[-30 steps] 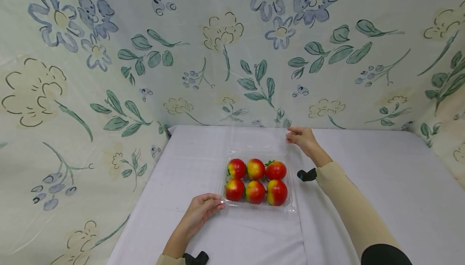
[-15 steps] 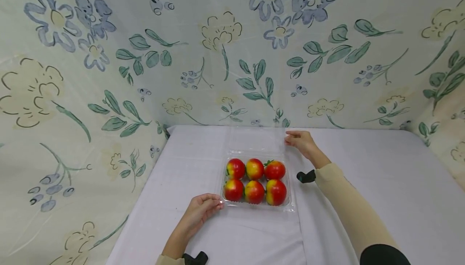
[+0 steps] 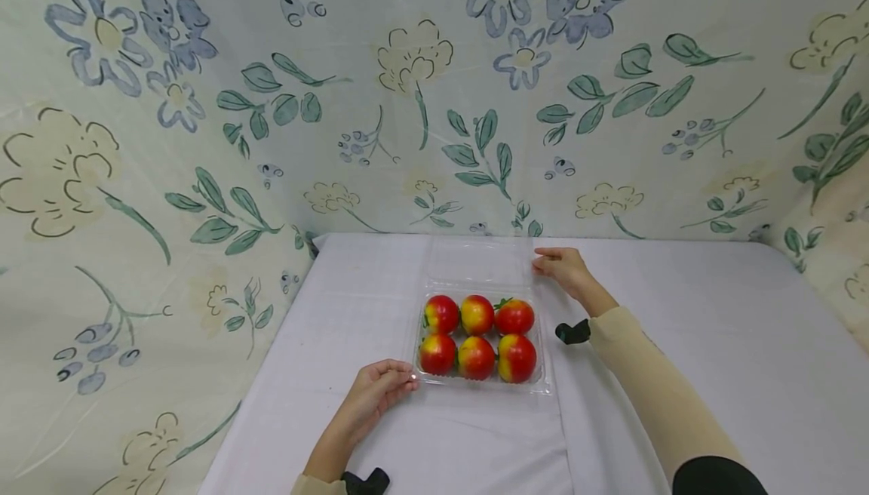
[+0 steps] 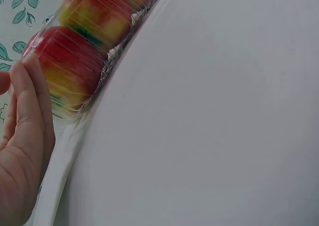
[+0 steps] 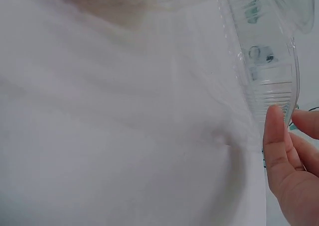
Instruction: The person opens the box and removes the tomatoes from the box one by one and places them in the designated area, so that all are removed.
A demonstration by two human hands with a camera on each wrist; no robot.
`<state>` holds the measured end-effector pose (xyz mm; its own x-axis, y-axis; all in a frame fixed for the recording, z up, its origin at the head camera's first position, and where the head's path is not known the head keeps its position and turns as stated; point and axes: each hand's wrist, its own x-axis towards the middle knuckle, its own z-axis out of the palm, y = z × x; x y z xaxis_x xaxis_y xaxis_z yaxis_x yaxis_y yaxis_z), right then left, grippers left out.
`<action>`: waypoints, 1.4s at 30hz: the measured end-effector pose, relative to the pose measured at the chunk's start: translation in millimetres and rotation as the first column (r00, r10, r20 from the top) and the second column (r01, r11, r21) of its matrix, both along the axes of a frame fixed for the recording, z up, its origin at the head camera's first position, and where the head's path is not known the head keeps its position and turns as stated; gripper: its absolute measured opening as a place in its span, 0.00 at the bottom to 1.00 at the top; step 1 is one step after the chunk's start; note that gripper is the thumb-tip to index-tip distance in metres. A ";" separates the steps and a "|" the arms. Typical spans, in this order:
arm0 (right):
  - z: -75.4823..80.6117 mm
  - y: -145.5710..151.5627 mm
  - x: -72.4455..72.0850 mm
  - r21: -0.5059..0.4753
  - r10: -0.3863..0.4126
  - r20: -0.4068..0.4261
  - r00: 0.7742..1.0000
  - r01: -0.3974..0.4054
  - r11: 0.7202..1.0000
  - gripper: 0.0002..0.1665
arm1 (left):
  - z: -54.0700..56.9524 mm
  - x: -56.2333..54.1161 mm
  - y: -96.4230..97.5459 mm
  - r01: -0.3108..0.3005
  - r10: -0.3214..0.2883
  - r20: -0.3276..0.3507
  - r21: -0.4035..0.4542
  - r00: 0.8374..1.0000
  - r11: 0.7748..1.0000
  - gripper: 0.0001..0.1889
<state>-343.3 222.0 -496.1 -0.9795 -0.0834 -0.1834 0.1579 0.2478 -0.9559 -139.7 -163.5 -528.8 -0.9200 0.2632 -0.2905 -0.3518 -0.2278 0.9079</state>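
Note:
A clear plastic clamshell box (image 3: 545, 386) lies on the white cloth with its lid (image 3: 479, 262) folded back toward the wall. Several red-and-yellow tomatoes (image 3: 477, 359) sit inside in two rows, one showing green leaves at its top. My left hand (image 3: 373, 398) pinches the box's near left corner between thumb and fingers; in the left wrist view those fingers (image 4: 29, 94) lie along the ribbed wall beside a tomato (image 4: 75, 66). At the far right, my right hand (image 3: 572, 270) pinches the lid's edge. The right wrist view has the ribbed lid (image 5: 271, 79) between thumb and fingers (image 5: 274, 131).
White cloth (image 3: 686, 314) covers the table, with a fold running down from the box's right side. A flower-patterned curtain (image 3: 380, 125) hangs behind and along the left. Black straps (image 3: 573, 330) show at both wrists.
My right hand has come down slightly, and the lid has tilted a little lower with it. The left hand, the box and the tomatoes have stayed put.

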 end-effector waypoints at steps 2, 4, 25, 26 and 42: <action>-0.1 0.5 0.0 0.001 0.000 -0.006 1.000 0.000 1.000 0.27 | -0.6 -0.9 0.1 0.000 0.000 -0.003 0.005 1.000 1.000 0.09; -0.1 1.0 0.4 0.000 0.002 -0.011 1.000 -0.002 1.000 0.27 | -1.1 -1.9 0.3 0.002 -0.002 -0.008 0.012 1.000 1.000 0.08; 6.8 10.8 12.1 0.048 -0.125 -0.041 0.991 0.127 0.991 0.34 | 8.4 -14.2 -4.8 -0.035 0.029 -0.064 -0.099 0.998 0.994 0.20; 7.2 11.7 13.1 0.054 -0.137 -0.039 0.990 0.139 0.989 0.34 | 8.7 -15.5 -5.3 -0.041 0.034 -0.073 -0.099 0.997 0.994 0.21; 19.3 12.9 32.8 0.060 -0.146 -0.090 0.985 0.152 0.987 0.36 | 16.8 -46.9 -5.3 -0.121 0.056 -0.221 -0.290 0.974 0.949 0.30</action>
<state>-310.5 234.9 -476.8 -0.9923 0.0743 -0.0990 0.1165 0.2909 -0.9496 -186.6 -168.8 -512.0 -0.9837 0.1082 -0.1438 -0.1397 0.0441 0.9892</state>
